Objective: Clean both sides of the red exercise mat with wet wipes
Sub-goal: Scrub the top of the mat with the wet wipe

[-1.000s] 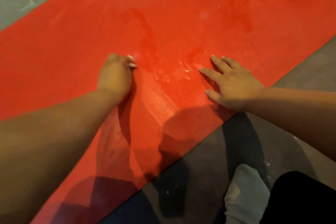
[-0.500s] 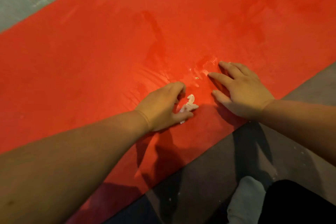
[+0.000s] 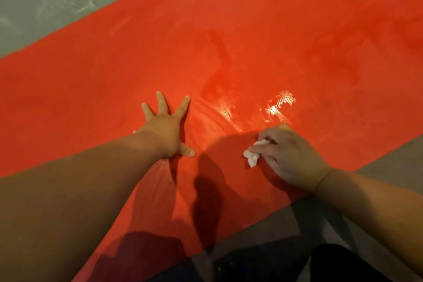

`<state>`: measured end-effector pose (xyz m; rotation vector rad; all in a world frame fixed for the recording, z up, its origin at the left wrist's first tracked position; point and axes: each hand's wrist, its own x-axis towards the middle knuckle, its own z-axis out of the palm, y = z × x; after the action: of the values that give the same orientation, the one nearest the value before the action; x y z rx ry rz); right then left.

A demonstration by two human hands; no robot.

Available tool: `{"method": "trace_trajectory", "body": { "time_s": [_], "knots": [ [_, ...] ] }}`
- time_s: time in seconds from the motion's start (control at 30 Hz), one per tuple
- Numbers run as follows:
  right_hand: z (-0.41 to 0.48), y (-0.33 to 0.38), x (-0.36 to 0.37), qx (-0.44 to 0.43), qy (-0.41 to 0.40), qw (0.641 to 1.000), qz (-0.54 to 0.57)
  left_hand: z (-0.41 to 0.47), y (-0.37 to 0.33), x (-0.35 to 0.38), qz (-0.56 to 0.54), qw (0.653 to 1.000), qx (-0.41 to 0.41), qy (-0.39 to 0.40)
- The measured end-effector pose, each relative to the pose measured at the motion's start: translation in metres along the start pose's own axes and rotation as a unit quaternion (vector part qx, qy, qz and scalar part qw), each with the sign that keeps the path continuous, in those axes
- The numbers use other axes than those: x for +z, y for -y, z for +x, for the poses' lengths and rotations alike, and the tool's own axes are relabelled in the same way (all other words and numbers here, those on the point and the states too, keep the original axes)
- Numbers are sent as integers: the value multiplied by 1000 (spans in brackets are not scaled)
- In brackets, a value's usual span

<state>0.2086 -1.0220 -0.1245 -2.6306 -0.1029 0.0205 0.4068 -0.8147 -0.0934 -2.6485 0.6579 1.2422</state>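
Observation:
The red exercise mat (image 3: 251,36) lies flat on the floor and runs diagonally across the whole view. Wet, shiny streaks show on it between and beyond my hands. My left hand (image 3: 168,129) rests flat on the mat with its fingers spread and straight. A small crumpled white wet wipe (image 3: 253,155) sits on the mat near its near edge, pinched by my right hand (image 3: 288,155), whose fingers curl round it.
Grey floor (image 3: 39,0) lies beyond the mat's far edge at the upper left, and brownish floor (image 3: 393,158) along its near edge at the right. My dark trouser leg (image 3: 338,263) is at the bottom right.
The wipe has passed from my left hand to my right hand. My left hand moved left and spread flat on the mat. My right hand drew back toward the near edge and curled round the wipe.

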Motion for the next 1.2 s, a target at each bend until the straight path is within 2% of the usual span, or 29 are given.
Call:
{"method": "trace_trajectory", "body": {
  "time_s": [0.07, 0.17, 0.2, 0.23, 0.37, 0.43, 0.47, 0.57, 0.63, 0.7, 0.77, 0.87, 0.93, 1.03, 1.07, 1.13, 1.2],
  "knots": [
    [29, -18, -7, 47, -35, 998, -4, 1, 0, 0, 0, 1000, 0, -2],
    [75, -34, -16, 203, -76, 976, 13, 2, -1, -2, 0, 1000, -3, 2],
    [84, -29, -15, 223, -71, 972, 15, 2, -2, -3, -2, 1000, -5, 5],
    [88, -19, -11, 207, -67, 976, 14, 2, -2, -4, -3, 1000, -6, 8],
    [75, 24, 5, 4, 2, 998, 58, 3, -1, -8, -13, 1000, -9, 20],
    [82, 15, 3, -45, 10, 997, 66, 2, -2, -9, -15, 999, -13, 26],
    [91, 4, 0, -36, 3, 997, 63, 2, -2, -10, -15, 999, -17, 28],
    [129, -35, -19, 107, -59, 992, 21, 1, -5, -12, -17, 999, -25, 38],
    [149, -59, -35, 212, -113, 971, 5, 0, -5, -13, -19, 999, -27, 40],
    [157, -56, -36, 252, -131, 959, 9, -1, -6, -13, -17, 999, -29, 41],
    [154, -29, -19, 219, -118, 968, 32, -3, -8, -15, -16, 998, -32, 42],
    [139, 4, 5, 124, -80, 987, 58, -4, -9, -15, -12, 999, -32, 41],
    [140, -2, 0, 92, -57, 992, 62, -3, -9, -14, -10, 999, -34, 39],
    [150, -19, -17, -6, 9, 1000, 18, -3, -9, -13, -13, 998, -38, 41],
    [155, -29, -23, -9, 4, 1000, -2, -2, -8, -13, -14, 998, -39, 41],
    [171, -55, -38, 89, -53, 994, -24, -1, -7, -12, -18, 998, -39, 37],
    [184, -73, -48, 207, -101, 972, -38, 0, -4, -10, -20, 999, -35, 28]
  ]
}}
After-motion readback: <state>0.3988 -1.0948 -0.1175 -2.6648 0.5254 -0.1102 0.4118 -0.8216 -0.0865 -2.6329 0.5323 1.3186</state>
